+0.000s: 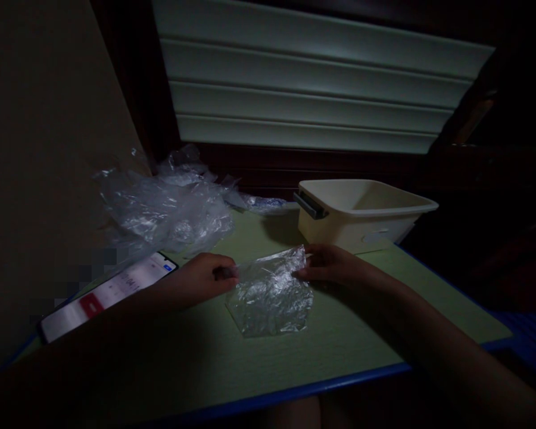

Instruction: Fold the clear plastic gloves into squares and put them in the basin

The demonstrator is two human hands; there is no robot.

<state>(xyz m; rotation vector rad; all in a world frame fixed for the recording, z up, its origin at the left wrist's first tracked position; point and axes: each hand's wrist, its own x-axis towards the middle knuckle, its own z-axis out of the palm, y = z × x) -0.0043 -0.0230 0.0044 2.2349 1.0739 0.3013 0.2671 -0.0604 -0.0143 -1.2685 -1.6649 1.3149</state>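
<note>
A clear, crinkled plastic bag hangs between my two hands over the table, its lower edge toward me. My left hand pinches its upper left corner between thumb and curled fingers. At the upper right corner, my right hand grips the bag with the thumb in front and the fingers partly hidden behind. The plastic looks thin and shiny, roughly rectangular. The picture is dark, so whether the bag's mouth is parted cannot be made out.
A heap of clear plastic bags lies at the back left. A cream bin with a dark handle stands at the back right. A lit phone lies left, partly behind my left forearm. The green table has a blue edge.
</note>
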